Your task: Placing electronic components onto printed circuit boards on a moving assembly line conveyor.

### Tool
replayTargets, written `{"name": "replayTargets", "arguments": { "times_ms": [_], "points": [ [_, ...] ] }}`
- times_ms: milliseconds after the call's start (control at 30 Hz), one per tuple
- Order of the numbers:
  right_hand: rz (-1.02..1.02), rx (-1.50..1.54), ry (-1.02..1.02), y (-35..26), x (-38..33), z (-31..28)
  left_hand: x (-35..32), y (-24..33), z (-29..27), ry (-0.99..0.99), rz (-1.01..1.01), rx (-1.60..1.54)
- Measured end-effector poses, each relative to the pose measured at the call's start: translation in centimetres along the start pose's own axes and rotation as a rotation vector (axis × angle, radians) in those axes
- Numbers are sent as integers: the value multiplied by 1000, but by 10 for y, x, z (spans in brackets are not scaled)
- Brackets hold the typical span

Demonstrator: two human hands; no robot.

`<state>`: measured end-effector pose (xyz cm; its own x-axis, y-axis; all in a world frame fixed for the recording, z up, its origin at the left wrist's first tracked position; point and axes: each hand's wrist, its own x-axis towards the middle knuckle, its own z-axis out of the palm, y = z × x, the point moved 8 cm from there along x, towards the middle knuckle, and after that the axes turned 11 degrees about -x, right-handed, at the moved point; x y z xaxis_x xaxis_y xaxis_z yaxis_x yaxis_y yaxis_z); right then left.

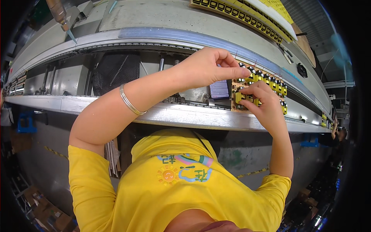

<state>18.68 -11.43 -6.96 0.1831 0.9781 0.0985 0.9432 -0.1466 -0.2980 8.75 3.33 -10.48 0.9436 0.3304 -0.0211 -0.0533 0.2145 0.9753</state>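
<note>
Circuit board: a brown circuit board [258,91] studded with yellow components lies on the conveyor line, between its two metal rails, ahead of the person and a little to their right.
Left hand: the left hand [206,69] reaches across to the board's upper left corner, its thumb and fingertips pinched together in a closed grip over a small dark part there; the part itself is too small to tell.
Right hand: the right hand [262,101] rests on the board's near edge, its fingers pressing a yellow component [239,96]; the grip is closed on that piece.
Bracelet: a silver bracelet [130,102] circles the left wrist, well to the left of the board.
Conveyor line: the grey conveyor line [174,114] runs left to right beneath the board.
Tray: a long tray of yellow parts [247,17] sits beyond the board, on the far side of the line.
Clothing: a yellow shirt [174,185] fills the view nearest the camera, below the board.
</note>
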Motion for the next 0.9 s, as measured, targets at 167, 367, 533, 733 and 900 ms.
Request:
{"name": "replayTargets", "arguments": {
  "times_ms": [167, 367, 533, 733, 900],
  "points": [
    [-39, -109, -8, -12, -2, -3, 0, -1, 2, -13, 15, 19],
    [-91, -214, -7, -21, -1, -2, 0, -1, 3, -26, 18, 43],
    [-93, -294, -17, -25, 1, 3, 3, 1, 0, -41, 40, 43],
    [-64, -243, -17, -18, -6, 4, 3, -3, -8, -19, 133, 129],
    [-47, -234, 16, -32, -17, -1, 5, -8, -4, -19, 172, 79]
  ]
}}
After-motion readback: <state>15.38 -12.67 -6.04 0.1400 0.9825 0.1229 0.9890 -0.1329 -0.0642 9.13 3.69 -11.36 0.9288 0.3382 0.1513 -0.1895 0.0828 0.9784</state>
